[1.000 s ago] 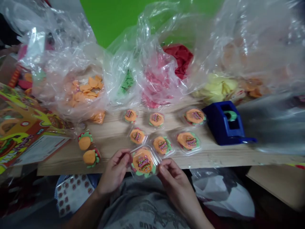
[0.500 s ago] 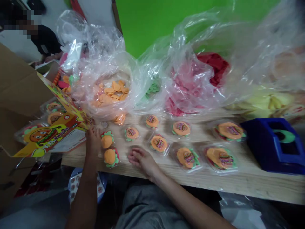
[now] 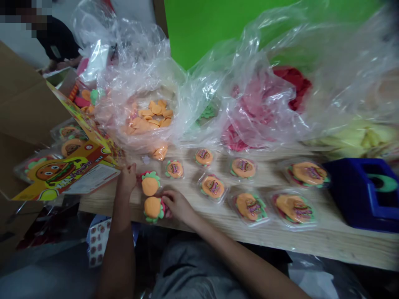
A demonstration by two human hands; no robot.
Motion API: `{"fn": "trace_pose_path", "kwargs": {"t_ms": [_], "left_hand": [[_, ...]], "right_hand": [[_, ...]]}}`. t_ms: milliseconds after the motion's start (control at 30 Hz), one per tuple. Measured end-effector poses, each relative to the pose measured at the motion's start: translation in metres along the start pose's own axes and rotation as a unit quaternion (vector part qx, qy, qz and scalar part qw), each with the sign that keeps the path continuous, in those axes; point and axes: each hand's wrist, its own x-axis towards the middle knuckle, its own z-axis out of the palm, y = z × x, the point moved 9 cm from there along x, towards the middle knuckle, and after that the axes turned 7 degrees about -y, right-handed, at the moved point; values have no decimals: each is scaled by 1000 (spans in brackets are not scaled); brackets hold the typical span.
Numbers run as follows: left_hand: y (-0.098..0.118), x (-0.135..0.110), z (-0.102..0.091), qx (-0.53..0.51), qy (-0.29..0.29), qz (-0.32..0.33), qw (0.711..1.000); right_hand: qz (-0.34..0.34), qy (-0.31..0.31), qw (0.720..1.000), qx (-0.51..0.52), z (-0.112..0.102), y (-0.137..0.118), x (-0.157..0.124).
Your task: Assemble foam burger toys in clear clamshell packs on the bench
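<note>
Two burger-shaped pieces with orange tops and no label lie between my hands: an upper one (image 3: 150,185) and a lower one (image 3: 152,207). My right hand (image 3: 178,205) is at the right side of the lower piece, thumb and fingers closed on its edge. To the left of the upper piece, by the printed burger box (image 3: 77,170), my left hand (image 3: 127,176) has its fingers curled in; whatever they hold is hidden. Right of them sit several labelled burgers in clear cases, among them a small one (image 3: 173,169) and a larger one (image 3: 213,185).
Clear plastic bags (image 3: 199,87) along the back hold orange, green, red and yellow pieces. A blue tape dispenser (image 3: 352,195) stands at the right. Packed cases lie in the box at left. A sheet of stickers (image 3: 98,243) hangs below the table edge (image 3: 249,236). Another person (image 3: 57,41) is at upper left.
My right hand has moved left onto the lower unlabelled burger and closed there. My left hand has curled its fingers beside the box. The view has shifted slightly.
</note>
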Motion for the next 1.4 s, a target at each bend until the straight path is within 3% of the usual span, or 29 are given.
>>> {"fn": "trace_pose_path", "kwargs": {"t_ms": [200, 333, 533, 633, 733, 767, 800, 833, 900, 967, 1033, 1133, 1200, 1300, 1400], "left_hand": [[8, -32, 26, -64, -74, 10, 995], [-2, -35, 14, -91, -44, -12, 995], [-18, -17, -6, -33, -4, -42, 999], [-4, -34, -21, 2, 49, -28, 998], [28, -72, -24, -9, 89, 28, 996], [41, -85, -13, -59, 55, 57, 995], [53, -96, 9, -141, -28, 74, 987], [67, -110, 38, -234, -145, 72, 959], [90, -143, 95, -379, -346, 7, 858], [105, -165, 128, -448, -413, -66, 790], [113, -169, 142, -481, -396, -102, 776], [115, -166, 146, -499, -349, -121, 784], [113, -161, 143, -494, -312, -113, 804], [112, -153, 135, -461, -271, -52, 843], [120, -146, 122, -373, -285, 54, 881]], "right_hand": [[-9, 43, 999, 12, -39, 8, -51], [0, 70, 997, 19, -55, 9, -78], [3, 94, 995, 39, -71, -7, -113], [-11, 125, 990, 60, -82, -25, -133], [-46, 160, 982, 87, -91, -46, -149], [-57, 163, 981, 92, -92, -53, -152], [-66, 162, 980, 94, -92, -59, -154], [-73, 159, 980, 95, -91, -64, -155], [-78, 150, 981, 94, -89, -69, -155], [-86, 159, 979, 92, -90, -71, -157], [-105, 197, 972, 78, -96, -71, -162], [-117, 229, 961, 98, -103, -62, -169], [-90, 183, 964, 169, -95, -49, -164], [-53, 119, 949, 287, -82, -34, -157], [-42, 120, 921, 367, -82, -29, -157]]}}
